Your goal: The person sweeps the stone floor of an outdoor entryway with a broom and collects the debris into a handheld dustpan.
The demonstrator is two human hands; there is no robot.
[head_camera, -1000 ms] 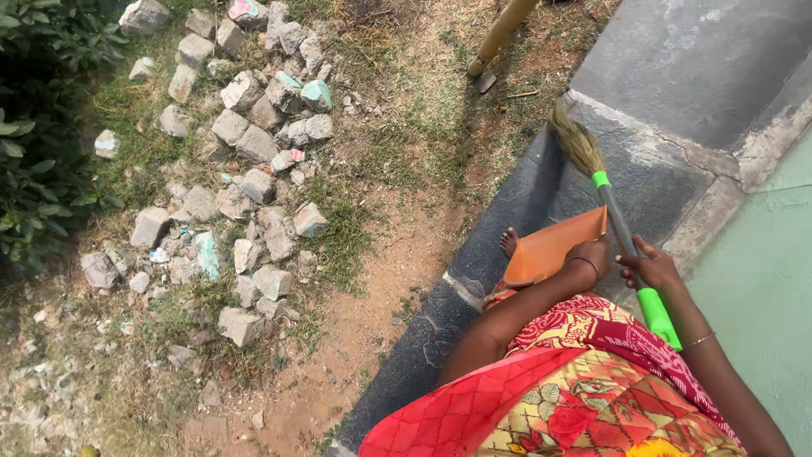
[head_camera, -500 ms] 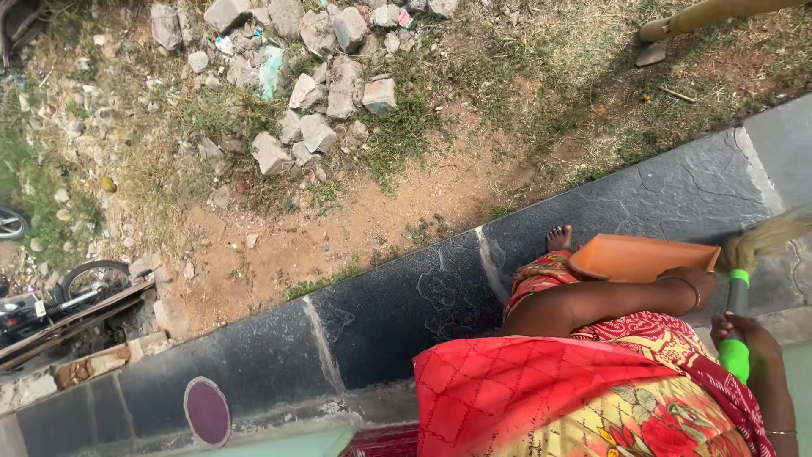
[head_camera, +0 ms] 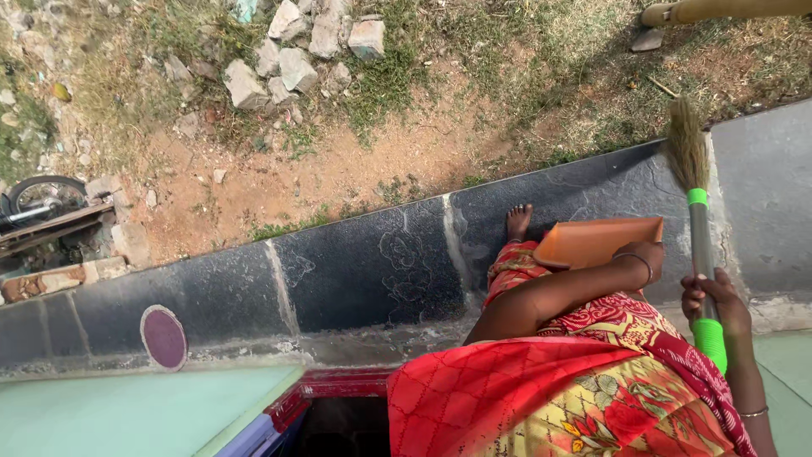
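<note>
My left hand [head_camera: 647,258] grips the near edge of an orange dustpan [head_camera: 592,239], held tilted above the dark stone ledge [head_camera: 372,262]. My right hand [head_camera: 719,303] is closed around the grey and green handle of a broom [head_camera: 700,245]. The broom's straw head [head_camera: 687,148] points away from me, over the ledge's far edge. My bare foot [head_camera: 518,222] stands on the ledge just left of the dustpan. A red and yellow patterned garment [head_camera: 575,389] fills the lower right.
Beyond the ledge lie bare dirt and dry grass [head_camera: 355,161] with a pile of broken stones [head_camera: 296,51]. A tan pole [head_camera: 727,10] crosses the top right. A wheel [head_camera: 42,193] and planks sit at far left. A maroon disc [head_camera: 163,337] marks the ledge; pale green paving [head_camera: 127,415] lies below.
The view has swung left and the stones have slid toward the top. The broom has turned from lying off to the right to pointing upright, away from me. Both hands keep their hold.
</note>
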